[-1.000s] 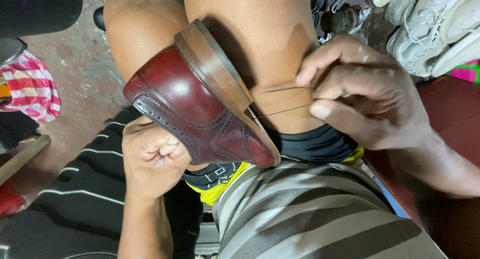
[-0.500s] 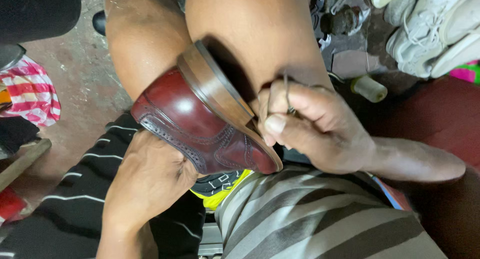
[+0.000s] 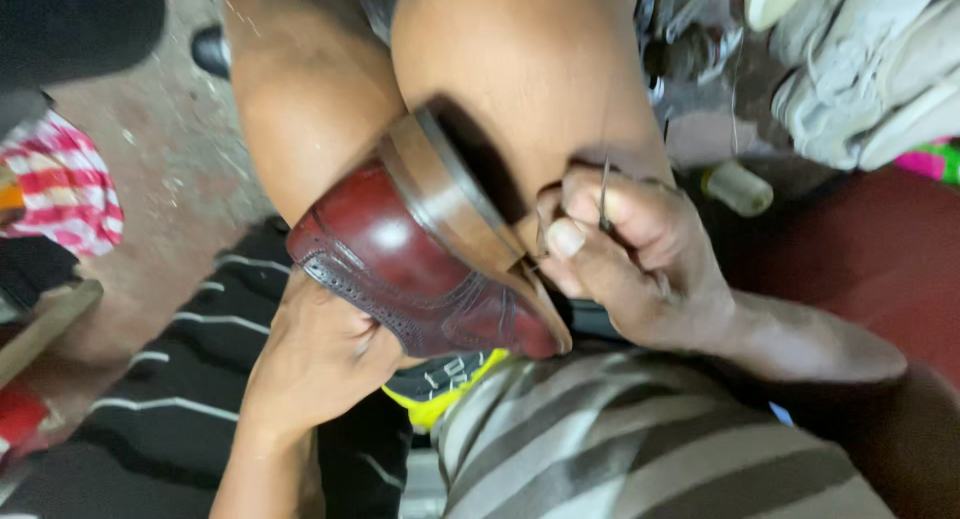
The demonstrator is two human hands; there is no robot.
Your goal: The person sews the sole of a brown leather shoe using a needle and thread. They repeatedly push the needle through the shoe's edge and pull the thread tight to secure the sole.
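Observation:
A dark red leather brogue shoe (image 3: 400, 269) with a tan sole lies on its side between my bare knees, toe toward me. My left hand (image 3: 320, 364) is under the shoe's upper and holds it from below. My right hand (image 3: 630, 259) is pressed against the sole edge near the toe, fingers pinched on a thin metal needle (image 3: 604, 194) that sticks up from the fist. Thread is hard to make out.
Pale sneakers (image 3: 860, 69) are piled at the top right, with a small pale bottle (image 3: 738, 187) below them. A red and white checked cloth (image 3: 60, 184) lies at the left on the concrete floor. My striped shirt (image 3: 640, 449) fills the bottom.
My right hand has moved in from the right, where it pulled thread taut, to the sole edge. The left hand slid under the shoe. The view has drifted slightly.

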